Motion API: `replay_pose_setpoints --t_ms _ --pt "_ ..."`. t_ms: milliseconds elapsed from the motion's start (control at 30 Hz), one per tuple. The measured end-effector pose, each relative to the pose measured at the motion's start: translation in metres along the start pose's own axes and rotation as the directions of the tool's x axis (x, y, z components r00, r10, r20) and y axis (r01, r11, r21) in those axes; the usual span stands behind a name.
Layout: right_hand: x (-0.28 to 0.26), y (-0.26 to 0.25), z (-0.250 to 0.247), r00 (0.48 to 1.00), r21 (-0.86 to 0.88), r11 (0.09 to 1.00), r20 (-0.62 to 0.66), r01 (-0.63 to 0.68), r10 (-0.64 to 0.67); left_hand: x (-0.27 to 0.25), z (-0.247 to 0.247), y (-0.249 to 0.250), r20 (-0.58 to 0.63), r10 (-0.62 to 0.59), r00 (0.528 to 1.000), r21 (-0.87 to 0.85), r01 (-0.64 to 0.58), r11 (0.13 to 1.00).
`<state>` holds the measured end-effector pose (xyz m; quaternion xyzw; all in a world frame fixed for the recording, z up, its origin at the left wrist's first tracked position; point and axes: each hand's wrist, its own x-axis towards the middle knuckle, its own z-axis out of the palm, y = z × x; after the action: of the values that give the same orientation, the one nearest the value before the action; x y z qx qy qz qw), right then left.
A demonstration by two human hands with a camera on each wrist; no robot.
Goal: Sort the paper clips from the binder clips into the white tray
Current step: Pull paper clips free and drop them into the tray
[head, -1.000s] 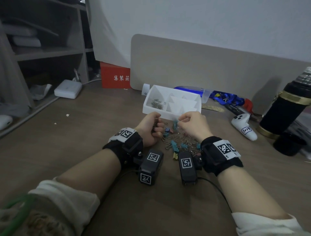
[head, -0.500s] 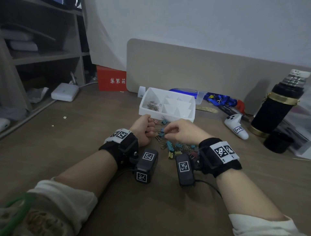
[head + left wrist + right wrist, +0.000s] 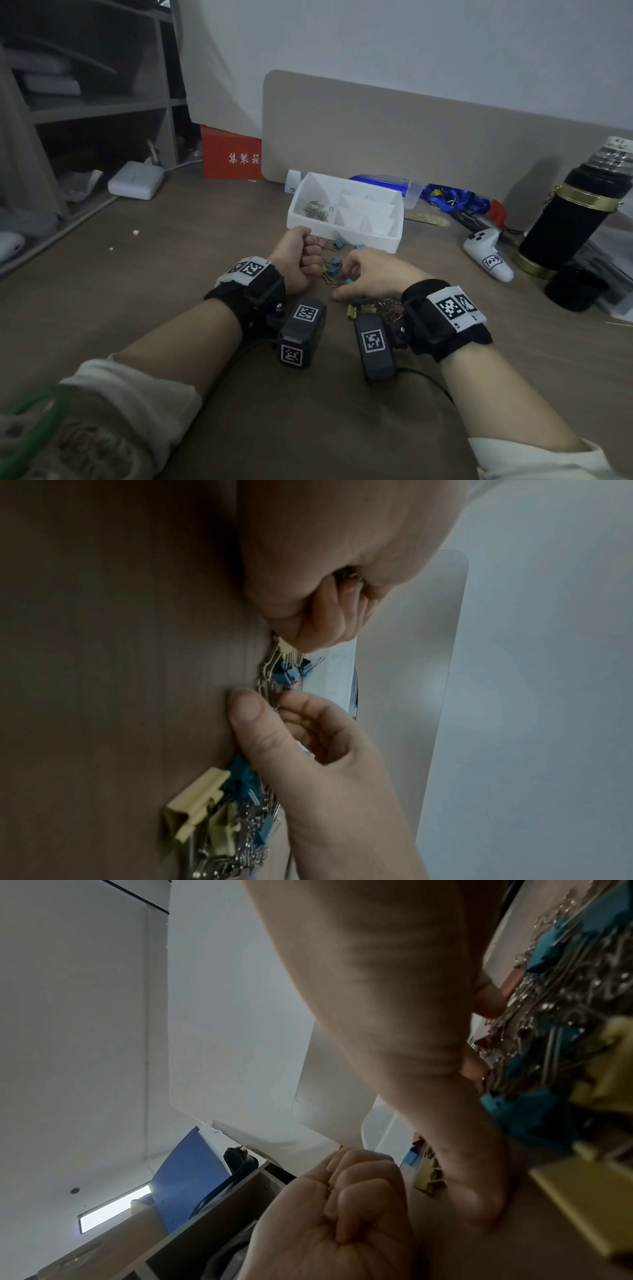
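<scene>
The white tray (image 3: pixel 342 236) stands just beyond my hands, with several paper clips (image 3: pixel 315 210) in its left compartment. A mixed pile of paper clips and coloured binder clips (image 3: pixel 334 267) lies on the table in front of it. My left hand (image 3: pixel 305 260) is a closed fist at the pile's left edge, and the left wrist view shows wire glinting inside that fist (image 3: pixel 349 577). My right hand (image 3: pixel 342 284) reaches into the pile. Its thumb (image 3: pixel 246 710) and forefinger pinch a paper clip wire (image 3: pixel 268 693). Yellow and blue binder clips (image 3: pixel 195 802) lie under the right palm.
To the right stand a black thermos (image 3: pixel 575 219), a black cup (image 3: pixel 572 287) and a white controller (image 3: pixel 486 253). A blue lanyard (image 3: pixel 452 200) lies behind the tray. A beige divider (image 3: pixel 411 137), a red box (image 3: pixel 229 154) and a white box (image 3: pixel 135 180) line the back.
My right hand has come down from the tray's front edge into the pile, nearer to me. The left fist has stayed where it was.
</scene>
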<state>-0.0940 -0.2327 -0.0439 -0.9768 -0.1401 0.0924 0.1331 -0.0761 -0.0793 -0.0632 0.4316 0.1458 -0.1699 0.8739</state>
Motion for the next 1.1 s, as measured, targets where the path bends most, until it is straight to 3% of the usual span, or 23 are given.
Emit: replay_pose_setpoints --t_ms 367,633,867,1100 --pt "0.0053 0.0019 0.0041 0.997 0.073 0.995 -0.047 0.067 -0.064 0.0003 0.0003 -0.0001 0.011 -0.014 1.0 0.01 0.014 1.0" --pt "0.0058 0.0003 0.007 0.992 -0.012 0.996 -0.088 0.085 -0.086 0.0 0.0007 -0.0004 0.02 -0.017 1.0 0.028 0.016 0.999" --pt "0.0088 0.0031 0.0098 0.996 -0.031 0.997 -0.05 0.068 -0.069 0.0006 0.0011 -0.0007 0.019 -0.023 1.0 0.036 0.022 0.999" --pt "0.0074 0.0025 0.0074 0.986 -0.003 0.992 -0.106 0.126 -0.126 0.0011 0.0013 -0.0001 0.024 -0.024 0.999 0.048 0.022 0.999"
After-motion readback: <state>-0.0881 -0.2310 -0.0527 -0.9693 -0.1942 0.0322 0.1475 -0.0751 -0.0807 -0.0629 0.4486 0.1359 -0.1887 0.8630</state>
